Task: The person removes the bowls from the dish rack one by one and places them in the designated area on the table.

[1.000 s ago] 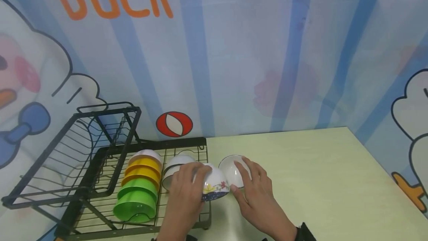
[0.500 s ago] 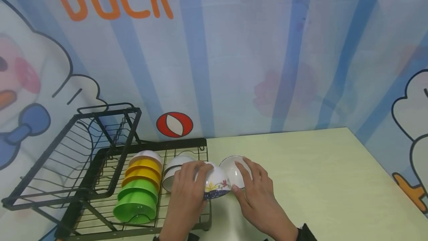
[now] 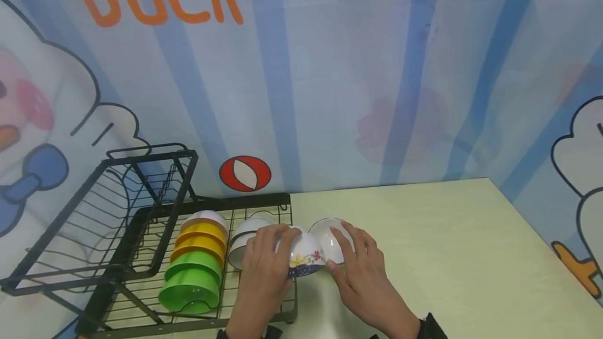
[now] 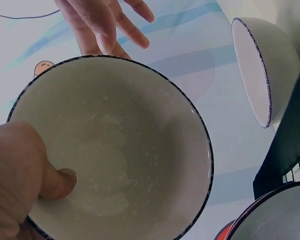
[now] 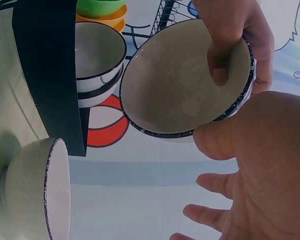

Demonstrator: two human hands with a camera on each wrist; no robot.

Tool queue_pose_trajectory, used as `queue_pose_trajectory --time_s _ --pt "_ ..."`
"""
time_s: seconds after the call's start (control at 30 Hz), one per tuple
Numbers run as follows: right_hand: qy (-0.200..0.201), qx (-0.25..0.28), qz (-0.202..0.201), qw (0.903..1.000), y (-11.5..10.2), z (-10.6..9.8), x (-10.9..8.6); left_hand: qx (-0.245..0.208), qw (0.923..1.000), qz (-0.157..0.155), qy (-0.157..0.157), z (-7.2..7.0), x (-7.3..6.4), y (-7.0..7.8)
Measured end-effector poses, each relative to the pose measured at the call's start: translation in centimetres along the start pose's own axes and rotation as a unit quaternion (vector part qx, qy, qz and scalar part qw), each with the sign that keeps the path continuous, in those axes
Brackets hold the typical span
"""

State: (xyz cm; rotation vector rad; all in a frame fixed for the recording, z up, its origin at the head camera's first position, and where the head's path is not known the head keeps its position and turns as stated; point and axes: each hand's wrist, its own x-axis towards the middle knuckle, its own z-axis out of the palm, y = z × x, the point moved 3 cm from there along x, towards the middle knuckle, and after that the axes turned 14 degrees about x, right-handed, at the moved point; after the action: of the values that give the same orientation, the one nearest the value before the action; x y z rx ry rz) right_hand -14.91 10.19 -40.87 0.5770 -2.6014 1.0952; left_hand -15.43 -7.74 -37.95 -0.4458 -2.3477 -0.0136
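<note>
My left hand (image 3: 264, 263) grips a white bowl (image 3: 305, 256) with flowers and a dark blue band outside. In the left wrist view its thumb (image 4: 55, 182) lies inside the tilted bowl, whose pale interior faces the camera. My right hand (image 3: 365, 279) is at the bowl's right side. Its thumb (image 5: 215, 142) touches the dark speckled rim, while the other fingers (image 5: 217, 185) are spread apart. Just beyond, a second white bowl (image 3: 322, 235) stands on the table, partly covered by the right fingers in the head view; the right wrist view shows it apart from them.
A black dish rack (image 3: 249, 201) occupies the table's left part. It holds white bowls (image 3: 239, 255) beside a row of nested green bowls (image 3: 188, 289), orange bowls (image 3: 200, 247) and a white one. The pale table (image 3: 447, 255) extends right, and a printed curtain (image 3: 330, 77) hangs behind.
The flowered bowl has risen and shifted very slightly right with the left hand. Both hands otherwise keep nearly the same position; the rack and other bowls stay put.
</note>
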Motion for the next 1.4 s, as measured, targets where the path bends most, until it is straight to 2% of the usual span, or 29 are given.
queue_pose_trajectory --time_s 0.23,0.53,0.8,1.07,1.23,1.4 --pt "-0.017 0.013 -0.007 0.9997 0.1 0.2 -0.1 -0.002 1.0 -0.003 -0.003 0.1 0.0 0.2" --pt "-0.003 0.006 -0.03 0.9995 0.3 0.5 0.2 -0.009 0.9994 0.022 0.024 0.4 0.2 1.1" --pt "-0.017 0.018 -0.007 0.9997 0.3 0.4 0.4 -0.018 0.9996 0.023 0.007 0.6 0.1 1.8" --pt "-0.035 0.047 -0.005 0.9983 0.2 0.4 0.4 -0.023 0.9992 0.027 0.016 1.0 -0.2 2.1" --pt "-0.062 0.068 0.013 0.9957 0.4 0.5 0.4 -0.025 0.9994 0.023 0.0 1.1 -0.5 2.3" --pt "-0.076 0.086 0.027 0.9931 0.6 0.6 0.5 -0.028 0.9993 0.023 -0.001 1.1 -0.6 2.4"
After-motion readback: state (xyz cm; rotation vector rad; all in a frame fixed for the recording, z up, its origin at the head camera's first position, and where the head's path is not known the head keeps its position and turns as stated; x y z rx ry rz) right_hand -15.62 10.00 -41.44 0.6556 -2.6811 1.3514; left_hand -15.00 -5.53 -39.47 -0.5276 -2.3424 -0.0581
